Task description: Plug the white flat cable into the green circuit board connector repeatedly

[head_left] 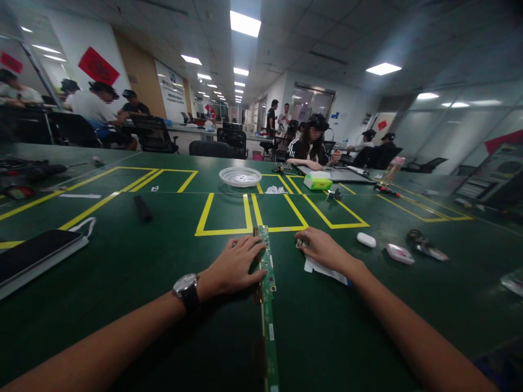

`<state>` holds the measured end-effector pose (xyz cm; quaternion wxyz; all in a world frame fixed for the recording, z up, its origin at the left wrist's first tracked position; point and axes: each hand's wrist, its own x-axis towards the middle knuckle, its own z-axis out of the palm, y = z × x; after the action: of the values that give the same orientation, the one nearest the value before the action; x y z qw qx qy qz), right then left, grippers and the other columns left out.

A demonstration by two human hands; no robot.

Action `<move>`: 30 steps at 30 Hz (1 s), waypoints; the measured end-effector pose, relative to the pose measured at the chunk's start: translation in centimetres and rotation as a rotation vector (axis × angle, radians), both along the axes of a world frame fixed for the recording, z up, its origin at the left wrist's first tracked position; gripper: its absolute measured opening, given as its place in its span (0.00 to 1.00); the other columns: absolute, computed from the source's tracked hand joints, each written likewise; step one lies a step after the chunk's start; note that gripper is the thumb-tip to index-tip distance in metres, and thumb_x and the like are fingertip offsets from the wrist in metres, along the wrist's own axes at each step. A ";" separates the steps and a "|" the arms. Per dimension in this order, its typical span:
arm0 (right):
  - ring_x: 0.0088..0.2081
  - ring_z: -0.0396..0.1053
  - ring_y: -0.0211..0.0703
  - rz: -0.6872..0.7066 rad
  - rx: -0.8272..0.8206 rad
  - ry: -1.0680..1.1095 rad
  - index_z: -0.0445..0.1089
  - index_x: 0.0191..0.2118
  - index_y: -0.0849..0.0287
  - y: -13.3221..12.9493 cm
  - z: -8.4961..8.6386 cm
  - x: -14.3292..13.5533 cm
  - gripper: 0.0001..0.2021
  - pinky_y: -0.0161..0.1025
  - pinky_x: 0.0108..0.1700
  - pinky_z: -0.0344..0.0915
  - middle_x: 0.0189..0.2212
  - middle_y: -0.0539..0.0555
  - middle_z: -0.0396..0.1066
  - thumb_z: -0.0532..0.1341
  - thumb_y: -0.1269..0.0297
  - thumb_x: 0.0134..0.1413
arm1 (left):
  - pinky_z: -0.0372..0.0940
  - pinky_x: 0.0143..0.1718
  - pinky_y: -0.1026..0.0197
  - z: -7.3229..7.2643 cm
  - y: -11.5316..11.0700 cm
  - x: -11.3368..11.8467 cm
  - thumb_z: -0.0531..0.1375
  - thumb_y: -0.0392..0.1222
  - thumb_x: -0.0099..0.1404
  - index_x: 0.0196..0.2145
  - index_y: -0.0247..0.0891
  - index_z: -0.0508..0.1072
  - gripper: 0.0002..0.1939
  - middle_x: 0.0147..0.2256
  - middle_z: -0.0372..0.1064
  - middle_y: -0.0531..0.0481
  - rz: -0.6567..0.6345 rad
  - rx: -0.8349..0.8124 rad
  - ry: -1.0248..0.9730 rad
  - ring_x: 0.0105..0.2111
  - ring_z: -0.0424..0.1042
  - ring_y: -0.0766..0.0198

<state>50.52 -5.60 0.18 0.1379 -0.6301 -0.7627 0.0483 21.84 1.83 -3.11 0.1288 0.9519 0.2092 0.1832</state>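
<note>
A long, narrow green circuit board (270,321) lies lengthwise in front of me, its near end running out of the picture at the bottom. Brownish strips show along its left edge. My left hand (239,260), with a watch (186,284) on the wrist, rests palm down across the upper board. Its fingers are spread, with the thumb and index fingertips on the board. To the right of the board, my right hand (321,247) is closed, pinching a small pale thing (300,243) too small to name. Beneath that hand lies a crumpled white paper or wipe (324,269), partly hidden.
Yellow tape marks the green table (163,261). Beyond my hands stand a white basket (240,177) and a green tissue pack (317,181). A white case (366,239) and a pink-white box (399,253) lie right; a dark-topped device (41,256) left. A person (312,144) sits opposite.
</note>
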 end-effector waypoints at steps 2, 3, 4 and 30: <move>0.42 0.70 0.46 0.070 -0.003 0.050 0.71 0.50 0.56 -0.3 0.2 -1.7 0.14 0.43 0.45 0.67 0.44 0.56 0.72 0.61 0.66 0.58 | 0.49 0.59 0.41 -0.2 0.0 0.0 0.55 0.60 0.67 0.62 0.44 0.62 0.31 0.62 0.57 0.43 0.003 0.003 -0.013 0.60 0.55 0.43; 0.42 0.70 0.46 0.098 -0.004 0.068 0.71 0.50 0.56 -0.5 0.3 -2.6 0.15 0.43 0.44 0.67 0.44 0.56 0.72 0.62 0.66 0.57 | 0.49 0.59 0.41 -0.2 0.0 0.0 0.55 0.60 0.67 0.62 0.44 0.62 0.31 0.62 0.57 0.43 0.005 0.004 -0.015 0.60 0.55 0.43; 0.41 0.70 0.45 0.122 -0.005 0.079 0.71 0.51 0.56 -0.7 0.4 -3.5 0.15 0.43 0.44 0.67 0.43 0.55 0.72 0.63 0.66 0.57 | 0.49 0.59 0.41 -0.2 0.0 0.1 0.55 0.60 0.67 0.62 0.44 0.62 0.31 0.62 0.57 0.43 0.008 0.005 -0.015 0.60 0.55 0.43; 0.46 0.68 0.46 0.200 -0.037 0.111 0.69 0.53 0.55 -1.9 0.8 -6.6 0.16 0.43 0.47 0.64 0.46 0.55 0.70 0.62 0.66 0.59 | 0.52 0.57 0.41 0.1 -0.3 0.0 0.53 0.60 0.69 0.62 0.43 0.60 0.30 0.63 0.56 0.41 0.037 0.081 0.082 0.61 0.55 0.45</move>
<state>43.89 -7.54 1.01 0.1626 -0.5496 -0.8119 0.1109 21.89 1.57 -2.99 0.0779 0.9589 0.2244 0.1550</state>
